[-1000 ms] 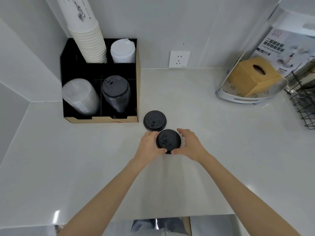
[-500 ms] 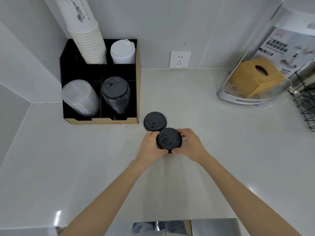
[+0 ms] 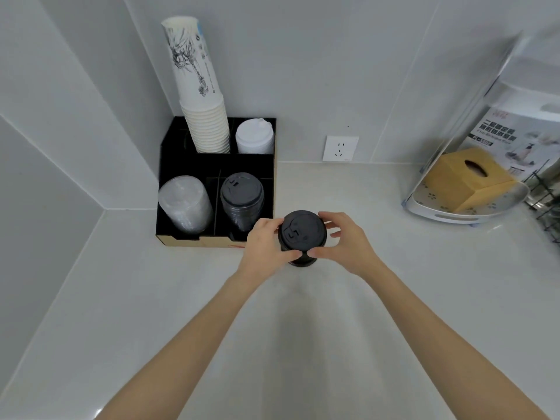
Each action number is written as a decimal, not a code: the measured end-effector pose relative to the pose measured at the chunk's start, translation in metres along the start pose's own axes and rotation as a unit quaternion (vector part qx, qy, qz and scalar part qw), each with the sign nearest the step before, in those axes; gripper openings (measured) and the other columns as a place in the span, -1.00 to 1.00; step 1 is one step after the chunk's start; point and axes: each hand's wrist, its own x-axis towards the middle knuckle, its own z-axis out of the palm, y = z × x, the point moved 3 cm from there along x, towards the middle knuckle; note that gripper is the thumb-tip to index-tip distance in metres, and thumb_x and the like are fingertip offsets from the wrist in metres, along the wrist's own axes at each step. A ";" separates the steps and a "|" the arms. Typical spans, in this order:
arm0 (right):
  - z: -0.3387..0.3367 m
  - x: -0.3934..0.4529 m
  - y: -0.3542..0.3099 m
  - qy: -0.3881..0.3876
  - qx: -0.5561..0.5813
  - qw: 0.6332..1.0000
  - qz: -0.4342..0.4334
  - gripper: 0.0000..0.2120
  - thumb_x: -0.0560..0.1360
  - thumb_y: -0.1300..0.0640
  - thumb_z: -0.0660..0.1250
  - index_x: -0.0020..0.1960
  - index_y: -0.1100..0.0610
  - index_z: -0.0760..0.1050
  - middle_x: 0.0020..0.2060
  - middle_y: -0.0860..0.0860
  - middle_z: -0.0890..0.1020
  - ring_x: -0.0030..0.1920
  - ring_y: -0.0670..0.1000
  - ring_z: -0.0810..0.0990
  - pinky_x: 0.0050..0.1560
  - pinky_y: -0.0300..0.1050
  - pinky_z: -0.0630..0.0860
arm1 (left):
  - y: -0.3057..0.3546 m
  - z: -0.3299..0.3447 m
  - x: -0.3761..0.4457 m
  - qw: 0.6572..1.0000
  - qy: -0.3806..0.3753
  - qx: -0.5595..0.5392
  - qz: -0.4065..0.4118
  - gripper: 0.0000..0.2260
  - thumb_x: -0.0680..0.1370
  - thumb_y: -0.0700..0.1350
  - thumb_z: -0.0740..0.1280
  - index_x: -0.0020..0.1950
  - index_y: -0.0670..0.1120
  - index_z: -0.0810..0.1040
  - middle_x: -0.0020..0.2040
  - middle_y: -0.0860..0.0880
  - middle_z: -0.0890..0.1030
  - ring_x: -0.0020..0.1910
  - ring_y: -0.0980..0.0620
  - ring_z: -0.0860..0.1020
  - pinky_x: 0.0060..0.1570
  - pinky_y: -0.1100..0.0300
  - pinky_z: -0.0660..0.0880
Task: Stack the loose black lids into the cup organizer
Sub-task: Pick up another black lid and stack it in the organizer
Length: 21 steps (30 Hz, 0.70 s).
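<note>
Both hands hold a black lid [image 3: 302, 230] by its rim, just right of the cup organizer's front corner. My left hand [image 3: 266, 244] grips its left side and my right hand [image 3: 345, 241] its right side. A dark edge [image 3: 303, 262] shows under the lid; I cannot tell whether it is a second lid in the grip or one lying on the counter. The black cup organizer [image 3: 218, 165] stands in the wall corner. Its front right compartment holds a stack of black lids [image 3: 242, 192], lying tilted.
The organizer also holds clear lids [image 3: 185, 204], tall stacked paper cups [image 3: 206, 116] and white lids [image 3: 254, 137]. A wall outlet [image 3: 340, 148] is behind. At right, a wooden tissue box [image 3: 466, 177] sits on a tray [image 3: 454, 215] beside a wire rack [image 3: 545, 201].
Both hands have carried the lid away from me toward the organizer, over where the second loose lid lay. That lid no longer shows apart. The view has tilted up.
</note>
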 end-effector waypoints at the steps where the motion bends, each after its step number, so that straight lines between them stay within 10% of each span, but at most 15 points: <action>1: 0.001 0.004 -0.009 0.002 0.000 1.000 -0.010 -0.34 0.19 0.22 0.55 0.24 0.08 0.39 0.19 0.04 0.48 0.08 -0.03 0.47 -0.06 -0.38 0.37 | 0.000 -0.008 0.002 1.000 0.010 -0.003 0.004 -0.42 0.23 -0.15 0.53 0.22 -0.08 0.45 0.13 -0.12 0.47 0.06 -0.01 0.48 0.10 0.21 0.39; 21: 0.049 0.079 -0.102 -0.005 0.023 0.996 -0.082 -0.33 0.23 0.24 0.53 0.27 0.15 0.36 0.22 0.10 0.48 0.09 -0.04 0.46 -0.02 -0.35 0.39 | -0.029 -0.115 0.052 0.995 0.097 -0.018 0.025 -0.36 0.24 -0.10 0.55 0.26 -0.11 0.41 0.20 -0.12 0.47 0.05 0.05 0.47 0.00 0.20 0.43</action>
